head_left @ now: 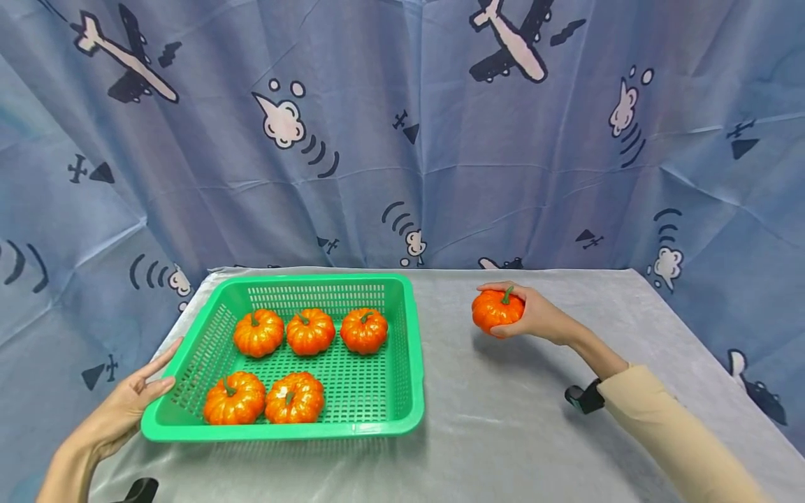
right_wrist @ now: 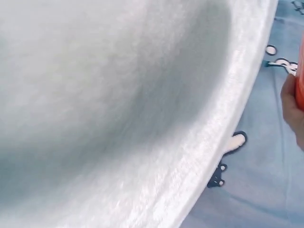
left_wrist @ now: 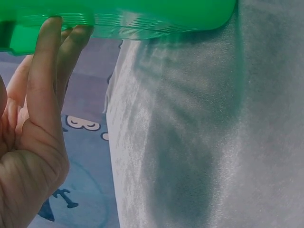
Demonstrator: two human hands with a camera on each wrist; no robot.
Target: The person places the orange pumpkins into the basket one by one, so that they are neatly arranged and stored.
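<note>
Right hand [head_left: 534, 314] grips a small orange pumpkin [head_left: 497, 310], fingers curled around it from the right side, green stem up. It sits toward the far edge of the tabletop [head_left: 503, 419], right of centre, low over the grey cloth; can't tell if it touches the cloth. In the right wrist view only a sliver of the hand and an orange edge show at the right border, over the tabletop rim.

Left hand [head_left: 128, 402] has straight, relaxed fingers resting against the left rim of the green basket [head_left: 411, 349], holding nothing. The left wrist view shows the fingertips [left_wrist: 52, 28] touching the underside of the rim.

The basket stands on the left half of the tabletop, near the left edge. Five pumpkins lie inside it: three in a far row [head_left: 258, 332] [head_left: 310, 331] [head_left: 364, 330], two in a near row [head_left: 234, 398] [head_left: 294, 397], the near pair touching each other.

Blue curtain [head_left: 402, 140] with airplane and cloud prints hangs behind and beside the tabletop.
</note>
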